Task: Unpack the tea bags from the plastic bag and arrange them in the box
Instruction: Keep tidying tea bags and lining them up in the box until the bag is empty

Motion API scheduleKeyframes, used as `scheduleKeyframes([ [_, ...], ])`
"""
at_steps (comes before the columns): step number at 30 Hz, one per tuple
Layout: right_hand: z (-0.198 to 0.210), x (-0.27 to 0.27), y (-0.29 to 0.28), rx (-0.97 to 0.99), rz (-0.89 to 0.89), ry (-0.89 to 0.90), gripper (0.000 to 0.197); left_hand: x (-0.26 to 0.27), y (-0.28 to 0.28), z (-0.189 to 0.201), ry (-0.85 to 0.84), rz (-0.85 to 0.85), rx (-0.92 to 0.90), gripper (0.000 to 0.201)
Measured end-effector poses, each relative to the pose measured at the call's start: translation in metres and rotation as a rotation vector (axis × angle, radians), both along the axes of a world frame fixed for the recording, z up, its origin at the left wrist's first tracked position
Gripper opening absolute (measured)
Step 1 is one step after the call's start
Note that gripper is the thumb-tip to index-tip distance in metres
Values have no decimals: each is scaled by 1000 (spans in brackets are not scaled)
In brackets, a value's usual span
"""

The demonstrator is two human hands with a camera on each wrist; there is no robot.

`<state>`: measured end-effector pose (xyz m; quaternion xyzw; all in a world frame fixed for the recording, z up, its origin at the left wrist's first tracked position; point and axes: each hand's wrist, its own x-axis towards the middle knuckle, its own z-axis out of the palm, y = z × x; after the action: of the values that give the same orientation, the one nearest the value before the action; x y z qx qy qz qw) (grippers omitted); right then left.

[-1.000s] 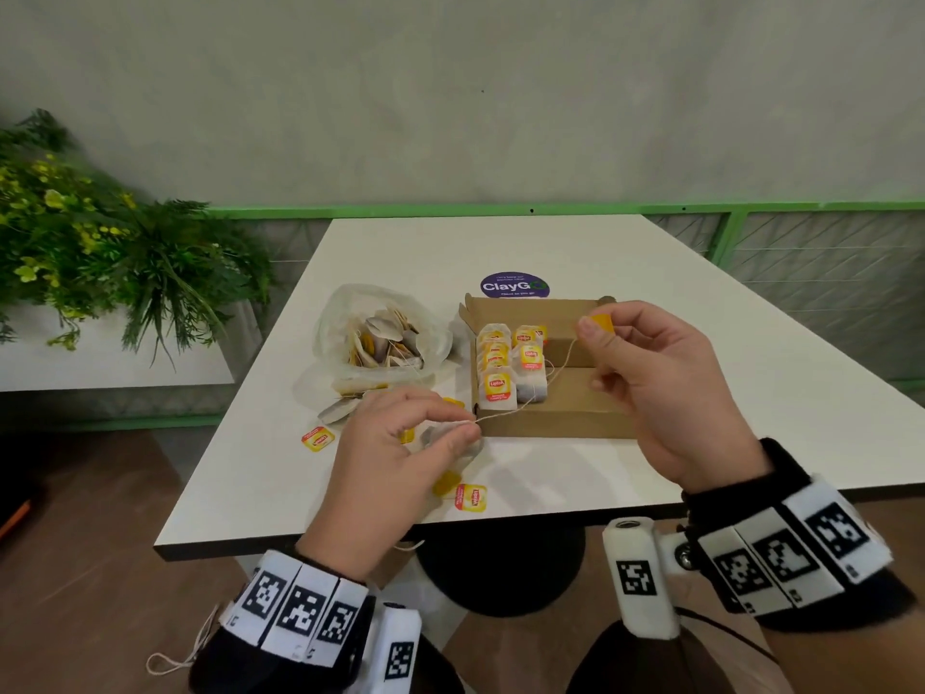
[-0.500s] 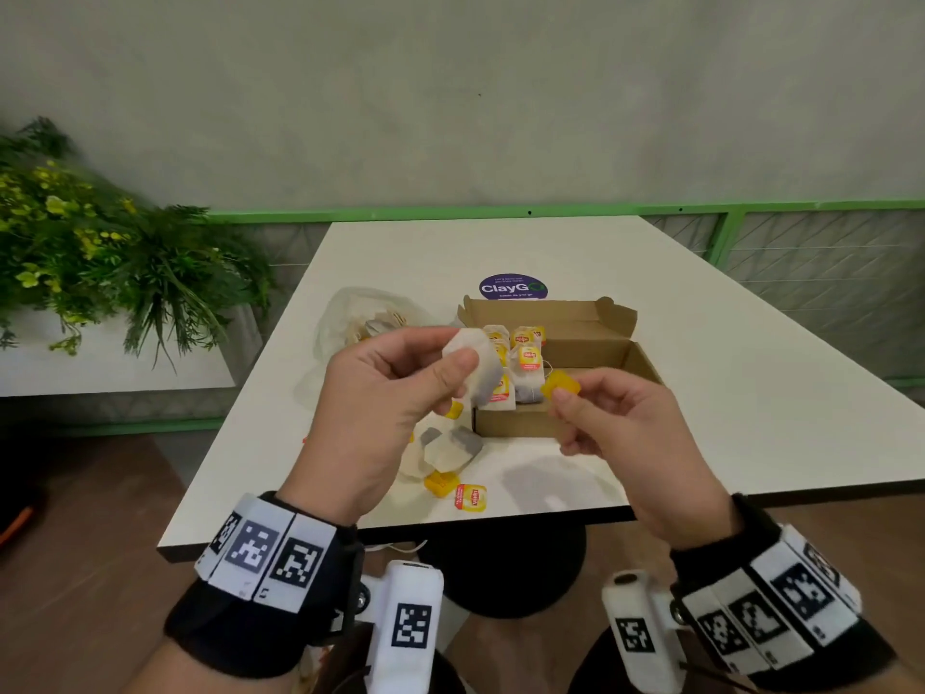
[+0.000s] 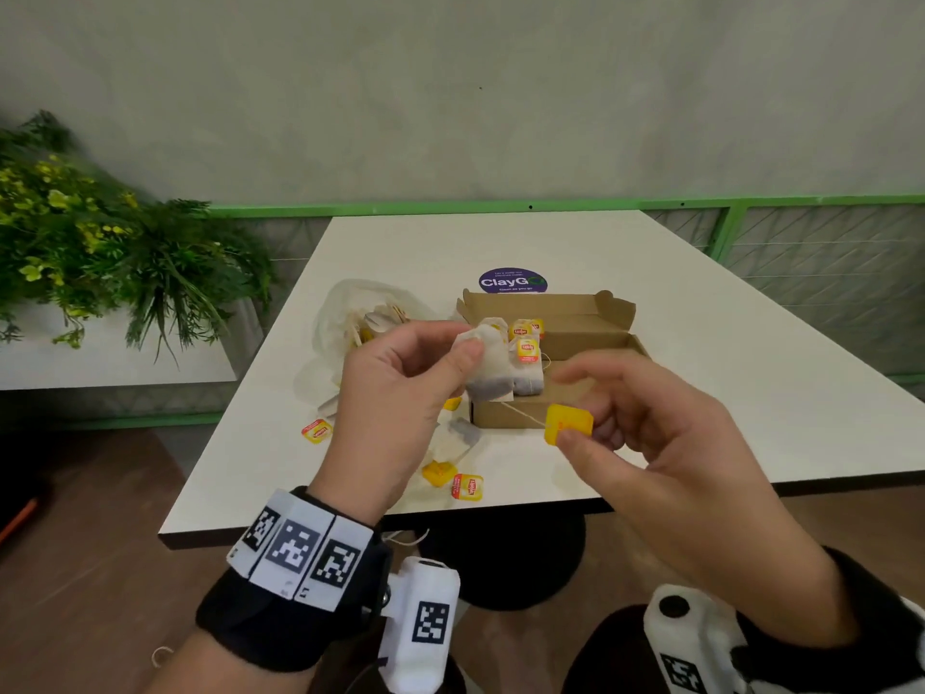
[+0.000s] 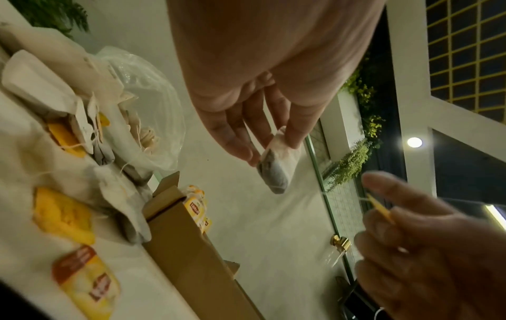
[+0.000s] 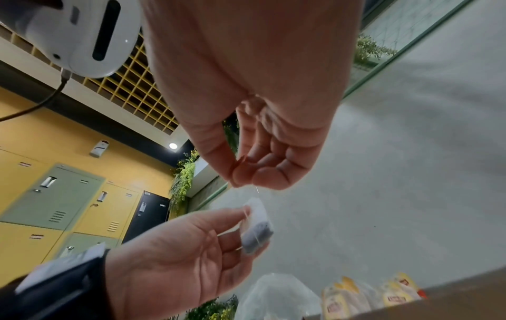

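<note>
My left hand [image 3: 400, 393] pinches the top of a white tea bag [image 3: 488, 365] and holds it up in front of the open cardboard box [image 3: 575, 338]. A thin string runs from that bag to its yellow tag [image 3: 568, 424], pinched by my right hand [image 3: 645, 433]. In the left wrist view the tea bag [image 4: 276, 166] hangs from my fingers. Several tea bags with yellow tags [image 3: 525, 353] stand in the box's left part. The clear plastic bag [image 3: 360, 318] with more tea bags lies left of the box, partly behind my left hand.
Loose tea bags and yellow tags [image 3: 453, 463] lie on the white table [image 3: 500, 242] near its front edge. A purple round sticker [image 3: 511, 282] sits behind the box. A green plant [image 3: 100, 252] stands off the table's left side.
My left hand lifted the tea bag from the table up in front of the box. My right hand came down and nearer with the yellow tag, and the string is short between them.
</note>
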<state>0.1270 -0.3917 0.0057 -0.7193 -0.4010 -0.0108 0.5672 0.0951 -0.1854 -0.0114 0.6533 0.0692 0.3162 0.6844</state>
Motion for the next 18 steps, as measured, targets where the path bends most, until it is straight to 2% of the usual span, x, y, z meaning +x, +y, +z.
scheduleKeyframes([
  [2,6,-1,-3,-13,41,-1,37,-1,-4,-1,4,-3,21,9],
  [5,13,1,-6,-20,81,66,27,-5,-11,-2,8,-28,43,7],
  [7,19,0,-8,-49,176,116,32,-7,-17,-3,7,-61,60,8],
  [9,23,-1,-7,-85,209,78,39,-9,-21,-4,4,-90,97,8],
  [14,18,10,3,34,82,80,10,-17,-29,-14,47,-236,115,11],
  [18,10,18,4,-42,24,92,6,-26,-34,-18,87,-296,91,17],
])
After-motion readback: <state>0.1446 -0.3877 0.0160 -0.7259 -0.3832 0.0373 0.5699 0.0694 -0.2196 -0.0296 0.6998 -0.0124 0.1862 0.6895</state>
